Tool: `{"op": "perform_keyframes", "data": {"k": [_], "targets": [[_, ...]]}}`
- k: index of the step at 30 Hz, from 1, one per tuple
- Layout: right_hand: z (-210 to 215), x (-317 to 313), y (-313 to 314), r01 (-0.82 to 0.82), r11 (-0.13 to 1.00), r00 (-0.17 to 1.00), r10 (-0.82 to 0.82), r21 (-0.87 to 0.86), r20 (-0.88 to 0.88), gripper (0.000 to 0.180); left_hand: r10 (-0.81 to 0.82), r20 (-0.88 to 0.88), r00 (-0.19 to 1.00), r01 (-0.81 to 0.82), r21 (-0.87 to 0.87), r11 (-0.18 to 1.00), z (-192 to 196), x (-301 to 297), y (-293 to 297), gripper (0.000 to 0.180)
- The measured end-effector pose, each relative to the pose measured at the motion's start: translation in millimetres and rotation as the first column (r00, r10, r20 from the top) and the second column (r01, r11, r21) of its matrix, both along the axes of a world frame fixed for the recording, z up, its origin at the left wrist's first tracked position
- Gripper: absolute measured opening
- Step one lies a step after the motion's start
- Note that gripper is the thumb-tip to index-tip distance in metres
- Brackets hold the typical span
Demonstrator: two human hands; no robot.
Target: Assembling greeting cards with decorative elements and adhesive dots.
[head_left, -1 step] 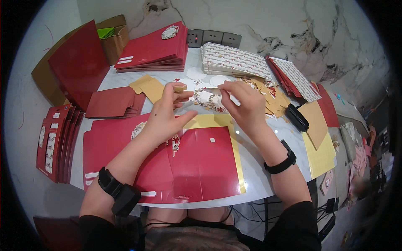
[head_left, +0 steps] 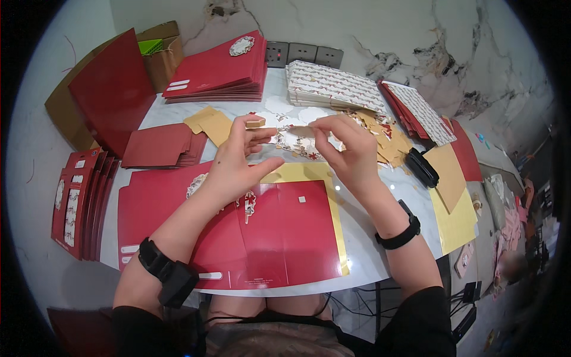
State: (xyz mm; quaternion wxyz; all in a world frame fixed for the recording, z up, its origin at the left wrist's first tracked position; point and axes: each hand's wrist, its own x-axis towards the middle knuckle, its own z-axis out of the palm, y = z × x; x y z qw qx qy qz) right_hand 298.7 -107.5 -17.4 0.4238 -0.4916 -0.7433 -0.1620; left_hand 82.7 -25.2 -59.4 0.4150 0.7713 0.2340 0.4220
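Observation:
My left hand (head_left: 233, 157) hovers over the far part of an opened red card folder (head_left: 306, 229), thumb stretched out. A small tan block-like piece (head_left: 256, 123) appears held at its index and middle fingers. Level with it, my right hand (head_left: 348, 146) pinches a thin, pale piece (head_left: 302, 130) whose kind I cannot make out. Beneath the hands lie white and floral paper cutouts (head_left: 294, 143). On the folder sit a small white square (head_left: 301, 200) and an ornate cutout (head_left: 249, 205), partly behind my left forearm.
Stacked red folders (head_left: 214, 74) and patterned white sheets (head_left: 333, 86) stand along the wall. Tan paper scraps (head_left: 386, 143) and a black stapler-like object (head_left: 421, 168) lie to the right. Several red boxes (head_left: 74, 205) stand at the left edge, near red cards (head_left: 157, 146).
My right hand tilts slightly, and the pale piece in its pinch shows more broadly. My left hand's fingers have shifted only a little.

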Motion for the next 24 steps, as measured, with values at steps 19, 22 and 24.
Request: {"op": "perform_keyframes", "data": {"k": [19, 22, 24], "targets": [[1, -14, -27, -0.082, 0.966, 0.936, -0.01, -0.247, -0.352, 0.022, -0.101, 0.064, 0.993, 0.117, -0.357, 0.927, 25, 0, -20, 0.067], [6, -13, -28, -0.012, 0.98, 0.955, -0.048, -0.2, -0.292, 0.022, -0.141, 0.148, 0.979, 0.194, -0.463, 0.865, 23, 0, -20, 0.071], [7, -6, -31, -0.023, 0.977, 0.939, -0.052, -0.214, -0.34, 0.02, -0.147, 0.228, 0.963, 0.246, -0.51, 0.824, 27, 0, -22, 0.073]]}}
